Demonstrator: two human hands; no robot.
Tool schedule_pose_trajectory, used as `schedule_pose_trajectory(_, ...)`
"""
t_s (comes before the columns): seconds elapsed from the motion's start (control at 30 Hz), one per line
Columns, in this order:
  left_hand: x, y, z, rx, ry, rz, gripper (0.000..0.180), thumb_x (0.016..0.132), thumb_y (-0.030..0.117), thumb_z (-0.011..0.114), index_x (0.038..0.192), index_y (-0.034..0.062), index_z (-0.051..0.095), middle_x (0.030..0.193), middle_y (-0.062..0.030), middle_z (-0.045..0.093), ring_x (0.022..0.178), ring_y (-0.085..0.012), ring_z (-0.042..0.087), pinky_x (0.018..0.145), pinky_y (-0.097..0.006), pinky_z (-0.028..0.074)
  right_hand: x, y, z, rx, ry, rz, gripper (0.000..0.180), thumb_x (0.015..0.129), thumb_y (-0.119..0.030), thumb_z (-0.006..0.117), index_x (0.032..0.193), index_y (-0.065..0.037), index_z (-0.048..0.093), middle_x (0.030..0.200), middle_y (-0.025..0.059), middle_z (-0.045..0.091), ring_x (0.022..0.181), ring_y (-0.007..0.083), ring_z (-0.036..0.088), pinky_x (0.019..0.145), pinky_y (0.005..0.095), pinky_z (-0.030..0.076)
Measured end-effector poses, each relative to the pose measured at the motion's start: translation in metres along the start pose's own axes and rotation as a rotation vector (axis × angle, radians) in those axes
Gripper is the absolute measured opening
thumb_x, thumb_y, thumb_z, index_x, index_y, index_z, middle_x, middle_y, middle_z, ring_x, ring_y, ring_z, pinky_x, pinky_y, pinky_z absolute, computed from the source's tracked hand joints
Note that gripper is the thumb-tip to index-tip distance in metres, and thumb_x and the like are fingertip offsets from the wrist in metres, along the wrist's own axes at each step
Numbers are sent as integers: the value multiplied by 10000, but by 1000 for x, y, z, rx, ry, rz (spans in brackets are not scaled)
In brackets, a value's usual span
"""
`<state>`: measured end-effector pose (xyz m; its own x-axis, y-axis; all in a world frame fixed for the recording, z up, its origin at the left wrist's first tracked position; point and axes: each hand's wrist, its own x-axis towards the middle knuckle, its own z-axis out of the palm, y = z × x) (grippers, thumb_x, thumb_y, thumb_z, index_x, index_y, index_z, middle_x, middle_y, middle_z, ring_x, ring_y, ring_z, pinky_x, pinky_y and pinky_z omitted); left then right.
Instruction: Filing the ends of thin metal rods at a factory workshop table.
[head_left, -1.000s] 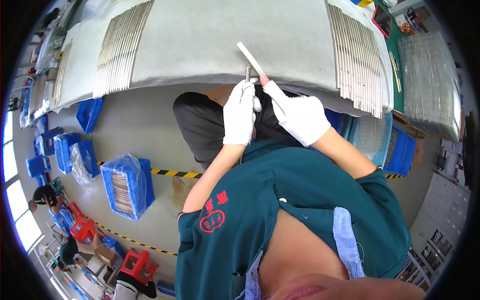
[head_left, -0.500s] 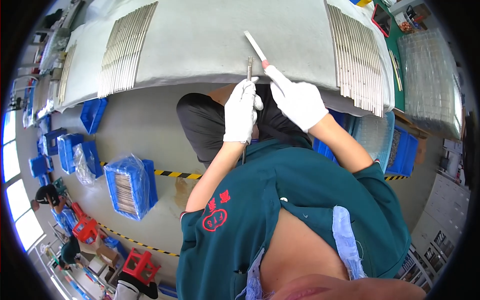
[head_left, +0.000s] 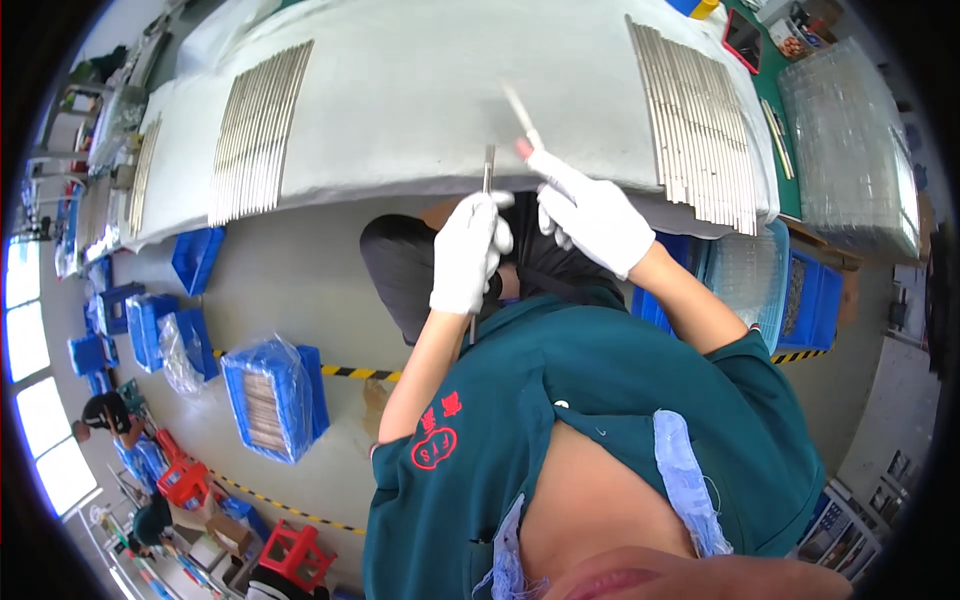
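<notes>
In front of my body, my left hand (head_left: 468, 253), in a white glove, is closed around a slim metal rod (head_left: 489, 168). The rod's upper end sticks up past the fingers near the table edge, and its lower end shows below the wrist. My right hand (head_left: 598, 217), also gloved but with a bare fingertip, pinches a thin white stick (head_left: 521, 115). Blurred by motion, the stick slants up and left over the table cloth, apart from the rod.
Rows of metal rods lie on the grey cloth-covered table (head_left: 450, 90): one row at the left (head_left: 262, 135), another at the right (head_left: 695, 130). Clear plastic trays (head_left: 850, 150) are stacked far right. A blue crate (head_left: 270, 400) with rods stands on the floor at left. People sit farther back.
My left hand and the rod have shifted slightly down and left. The white stick in my right hand has moved and is now blurred. The whole view has tilted a little.
</notes>
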<state>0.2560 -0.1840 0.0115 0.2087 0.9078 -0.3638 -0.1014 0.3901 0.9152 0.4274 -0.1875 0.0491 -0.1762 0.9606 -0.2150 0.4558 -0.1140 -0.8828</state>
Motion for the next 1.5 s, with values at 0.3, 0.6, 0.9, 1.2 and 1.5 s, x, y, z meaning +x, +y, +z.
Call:
schedule_pose_trajectory(0.3,-26,41,-9,524,-331,167,178,860,128,555,991,23,613,790,-89,619,693,-152,592,662,-253,468,-31,-41,-29,581,33,-51,260,886,-251,526,981,-21,601,661,4,547,513,48,460,426,187,350)
schedule_pose_trajectory(0.6,5,34,-62,753,471,565,299,874,132,576,1151,21,549,1075,-119,588,947,-178,590,835,-285,469,-9,1,-80,-726,779,-646,139,769,-241,638,888,-184,595,673,8,561,587,195,580,502,277,464)
schedule_pose_trajectory(0.9,4,40,-91,946,558,674,300,841,38,592,1136,3,552,1059,-117,558,931,-178,567,832,-276,472,-25,17,-79,-916,331,-38,322,819,-379,553,1058,-164,548,840,86,589,732,272,607,634,376,481)
schedule_pose_trajectory(1.2,78,84,-173,1895,680,438,431,890,348,469,1188,41,524,1231,-174,505,1101,-347,486,910,-403,400,-5,0,-16,-576,398,-438,327,856,-264,448,1142,-109,481,732,124,612,571,308,603,518,426,484)
schedule_pose_trajectory(1.5,102,48,-227,1268,472,828,365,901,350,432,1193,156,533,1251,-26,513,1197,-242,411,997,-412,270,56,3,6,-409,463,-460,305,856,-270,439,1107,-108,500,721,141,626,618,328,617,561,449,491)
